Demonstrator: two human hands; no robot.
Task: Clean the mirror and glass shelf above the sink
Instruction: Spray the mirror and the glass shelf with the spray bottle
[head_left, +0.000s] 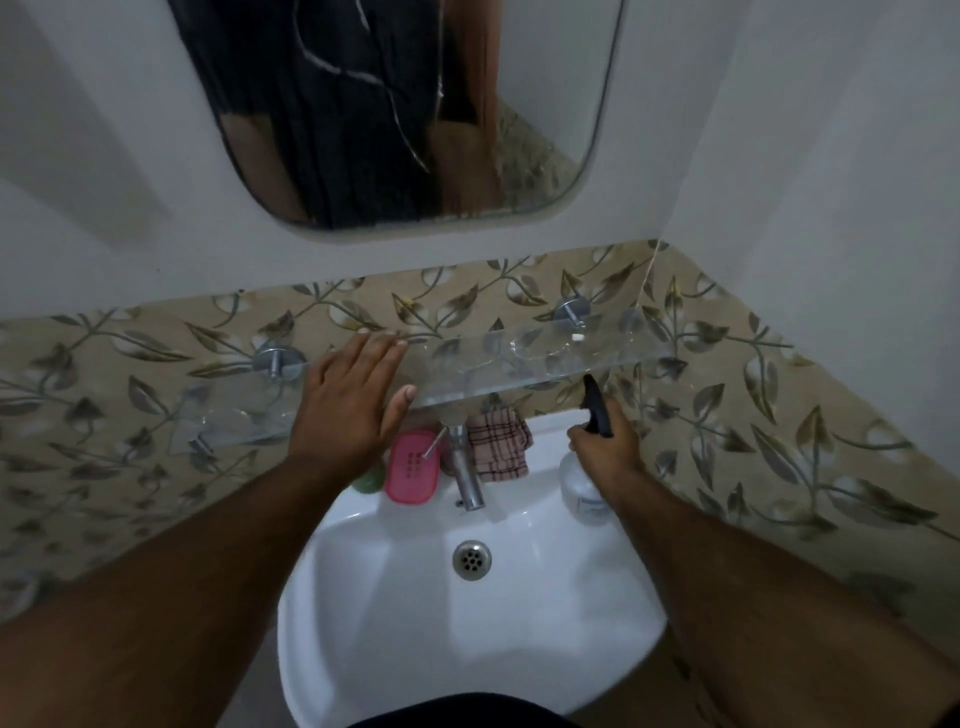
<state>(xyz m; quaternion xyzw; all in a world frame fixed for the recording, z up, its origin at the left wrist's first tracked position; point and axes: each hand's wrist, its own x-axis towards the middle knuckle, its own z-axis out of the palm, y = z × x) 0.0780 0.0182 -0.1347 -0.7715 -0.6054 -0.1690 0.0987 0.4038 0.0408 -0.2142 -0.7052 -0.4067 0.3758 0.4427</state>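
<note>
A clear glass shelf (524, 358) runs across the leaf-patterned tiles on two metal pegs. My left hand (350, 397) lies flat on its middle, fingers spread, holding nothing. Under the shelf's right end, my right hand (602, 441) grips a clear spray bottle (582, 488) by its black trigger head, the bottle standing on the sink's right rim. The rounded mirror (540, 130) hangs on the white wall above and reflects a person's dark clothing. A checked cloth (501, 441) is draped behind the tap.
The white sink (395, 597) is below, with a chrome tap (465, 473) at its back. A pink soap dish (410, 467) and a green object (370, 479) sit on the left rim. The wall corner closes in at the right.
</note>
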